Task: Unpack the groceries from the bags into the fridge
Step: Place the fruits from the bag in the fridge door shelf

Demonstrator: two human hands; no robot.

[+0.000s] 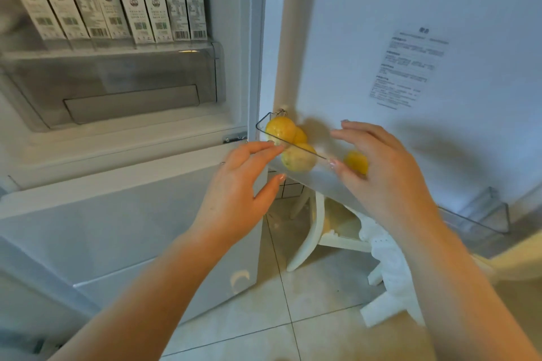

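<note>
Oranges (281,129) sit in the clear door bin (261,126), just beyond the loose, empty fingers of both the left hand (234,184) and the right hand (381,173). Round, firm and likely to roll, each wants cupping around its widest part.

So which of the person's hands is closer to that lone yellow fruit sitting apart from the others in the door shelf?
Right. The right hand is directly over the lone yellow fruit, its fingers spread and partly covering it. The left hand is farther off, past the other fruits, at the door shelf end.
</note>
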